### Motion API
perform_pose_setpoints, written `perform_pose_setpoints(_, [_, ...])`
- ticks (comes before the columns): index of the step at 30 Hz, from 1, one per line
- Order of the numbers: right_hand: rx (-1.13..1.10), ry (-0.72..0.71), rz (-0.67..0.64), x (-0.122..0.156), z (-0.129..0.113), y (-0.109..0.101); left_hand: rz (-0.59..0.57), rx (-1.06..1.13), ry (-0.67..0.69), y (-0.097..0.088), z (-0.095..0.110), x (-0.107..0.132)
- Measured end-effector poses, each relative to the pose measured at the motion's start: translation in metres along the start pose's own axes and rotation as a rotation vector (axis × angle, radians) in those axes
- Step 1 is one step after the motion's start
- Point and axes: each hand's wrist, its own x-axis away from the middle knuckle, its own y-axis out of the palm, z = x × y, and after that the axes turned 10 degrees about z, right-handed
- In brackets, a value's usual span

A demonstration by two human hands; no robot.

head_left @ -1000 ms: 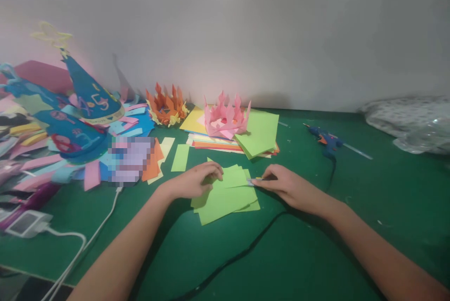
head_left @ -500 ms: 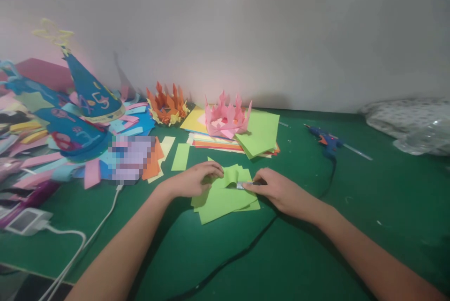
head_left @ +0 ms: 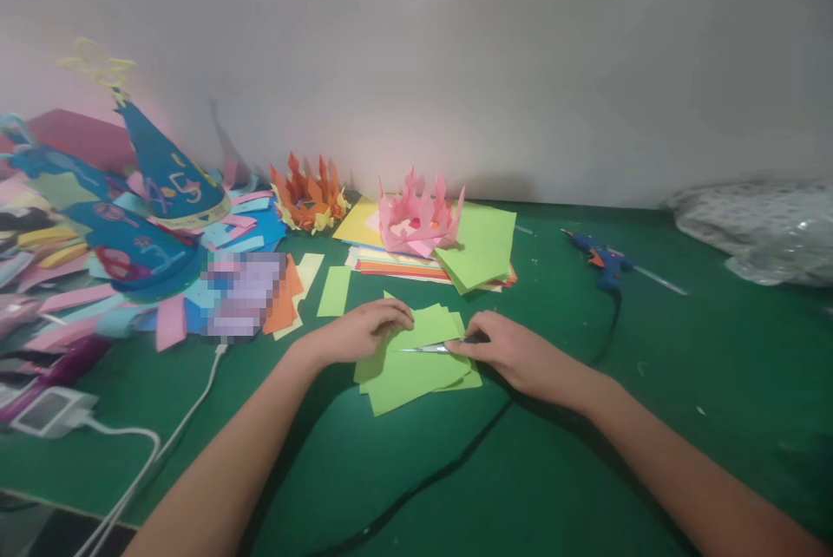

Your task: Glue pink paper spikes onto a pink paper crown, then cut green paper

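Note:
Silver-bladed scissors (head_left: 433,349) with dark handles are in my right hand (head_left: 511,349), its fingers closed around them. The blades lie across light green paper (head_left: 403,379), pointing left. Several overlapping green sheets make a loose, uneven stack on the table in front of me. My left hand (head_left: 355,331) is at the stack's upper left, its curled fingers gripping the green paper near the blade tips. Part of the left fingers' hold is hidden by the hand. A narrow green strip (head_left: 334,291) lies just beyond my left hand.
A pink paper crown (head_left: 420,223) sits on stacked coloured paper (head_left: 485,236), beside an orange crown (head_left: 309,197). At left are blue party hats (head_left: 173,167), paper strips and a white cable (head_left: 205,392). A blue glue gun (head_left: 605,262) lies right, its black cord (head_left: 449,470) running toward me.
The green paper curled up above the blades now lies flat. The scissors have shifted slightly and their pointed blades show more fully. My left hand stays in nearly the same place.

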Motion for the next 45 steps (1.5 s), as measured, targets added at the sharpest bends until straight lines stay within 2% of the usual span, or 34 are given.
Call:
perform_pose_setpoints(6, [0.044,-0.010,0.003,-0.001,-0.001,0.001,0.019,0.002,0.026,0.002,-0.004,-0.001])
perform_pose_setpoints(19, [-0.025,-0.013,0.015,-0.004,-0.005,-0.001,0.041,0.006,0.037,0.002,-0.003,-0.001])
perform_pose_setpoints(25, [-0.080,-0.034,0.024,0.004,0.010,-0.011,0.103,0.006,-0.036,0.010,-0.003,0.000])
perform_pose_setpoints(29, [-0.085,0.075,0.135,0.017,0.031,-0.015,0.125,-0.073,-0.018,0.019,-0.002,-0.003])
perform_pose_setpoints(32, [0.030,0.188,0.256,0.023,0.042,-0.012,0.143,-0.105,0.002,0.022,-0.001,-0.004])
perform_pose_setpoints(35, [0.146,0.222,0.284,0.024,0.046,-0.005,0.164,-0.067,-0.049,0.024,-0.001,-0.002])
perform_pose_setpoints(38, [0.223,0.230,0.279,0.020,0.044,-0.001,0.210,-0.057,-0.114,0.026,-0.001,-0.001])
perform_pose_setpoints(41, [0.240,0.206,0.347,0.012,0.031,0.001,0.271,-0.078,-0.082,0.028,0.000,-0.002])
perform_pose_setpoints(43, [0.144,0.180,0.382,0.005,0.017,0.003,0.306,-0.091,-0.023,0.029,0.002,-0.004])
perform_pose_setpoints(45, [-0.029,0.180,0.352,-0.002,0.002,0.006,0.335,-0.097,0.018,0.029,0.003,-0.005])
